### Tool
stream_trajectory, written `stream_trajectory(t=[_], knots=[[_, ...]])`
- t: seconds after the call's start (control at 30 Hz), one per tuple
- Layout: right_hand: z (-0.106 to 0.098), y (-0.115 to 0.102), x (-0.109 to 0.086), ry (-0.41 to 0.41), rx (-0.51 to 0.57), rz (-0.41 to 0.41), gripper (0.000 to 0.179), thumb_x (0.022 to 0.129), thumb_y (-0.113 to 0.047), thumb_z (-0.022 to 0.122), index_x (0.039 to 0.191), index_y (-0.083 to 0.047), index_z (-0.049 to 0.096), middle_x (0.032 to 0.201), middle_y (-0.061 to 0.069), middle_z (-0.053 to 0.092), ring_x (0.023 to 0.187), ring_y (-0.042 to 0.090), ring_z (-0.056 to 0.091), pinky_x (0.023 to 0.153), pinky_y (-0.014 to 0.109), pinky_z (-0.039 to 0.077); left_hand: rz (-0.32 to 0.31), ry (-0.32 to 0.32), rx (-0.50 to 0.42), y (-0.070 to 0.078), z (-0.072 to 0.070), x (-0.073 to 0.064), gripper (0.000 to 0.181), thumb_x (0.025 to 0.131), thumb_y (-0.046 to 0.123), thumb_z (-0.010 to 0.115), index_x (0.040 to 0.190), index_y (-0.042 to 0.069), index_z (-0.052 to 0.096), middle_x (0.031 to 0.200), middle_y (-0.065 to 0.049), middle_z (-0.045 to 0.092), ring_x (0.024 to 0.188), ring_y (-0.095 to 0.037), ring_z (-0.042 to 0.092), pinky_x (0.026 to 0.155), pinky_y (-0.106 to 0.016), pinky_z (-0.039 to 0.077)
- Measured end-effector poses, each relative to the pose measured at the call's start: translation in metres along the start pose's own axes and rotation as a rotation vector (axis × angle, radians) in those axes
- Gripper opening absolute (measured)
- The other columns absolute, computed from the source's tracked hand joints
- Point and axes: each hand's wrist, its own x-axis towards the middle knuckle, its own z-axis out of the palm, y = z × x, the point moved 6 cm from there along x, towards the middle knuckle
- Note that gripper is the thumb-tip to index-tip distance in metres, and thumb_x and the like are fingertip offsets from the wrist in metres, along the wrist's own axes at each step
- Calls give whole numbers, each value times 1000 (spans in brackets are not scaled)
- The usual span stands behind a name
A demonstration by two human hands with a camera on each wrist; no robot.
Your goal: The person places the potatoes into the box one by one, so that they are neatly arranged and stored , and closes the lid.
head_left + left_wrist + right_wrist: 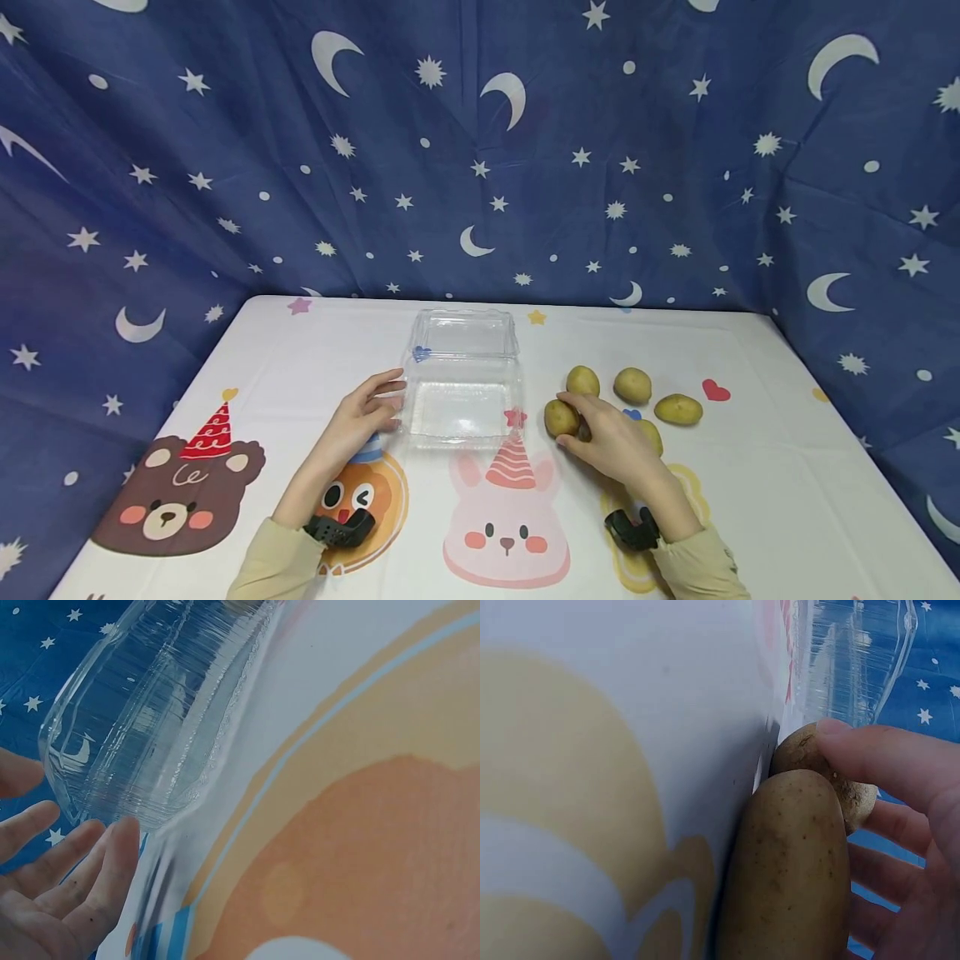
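1. Pinching one potato (560, 419) here: the right hand (611, 435) has thumb and fingertips clamped on it, just right of the clear container (457, 412).
2. The left hand (366, 414) is at the container's left edge, fingers loosely apart and holding nothing. Can't tell if the tips actually touch the plastic.
3. The container's lid (465, 335) lies back on the far side, so it's the container's right wall that stands between the pinched potato and the hollow.
4. Bit crowded over there: a second potato (582, 380) just behind the pinched one, a third potato (632, 386) further right, then a longish potato (678, 409), plus a half-hidden potato (652, 436) behind the right hand.
5. Otherwise, a white tablecloth (787, 492) with a bear print (180, 500) and rabbit print (506, 537), a navy curtain (555, 108) behind, and black wristbands (341, 528) on both arms.
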Motion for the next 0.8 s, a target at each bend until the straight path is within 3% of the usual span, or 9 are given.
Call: stream_trajectory(t=[0.2,0.8], knots=[[0,-1,0,11,11,-5,59,78,-28,80,130,-11,57,121,9,66,101,20,65,80,38,54,-14,-20,-7,-1,2,-1,51,96,10,54,145,8,40,144,-24,45,124,-41,53,83,-26,56],[-2,0,1,36,40,-7,57,72,-26,84,120,-11,59,112,5,67,90,16,62,74,33,52,-31,-21,4,0,5,-1,50,96,12,55,144,8,41,144,-22,45,127,-39,51,85,-22,54]])
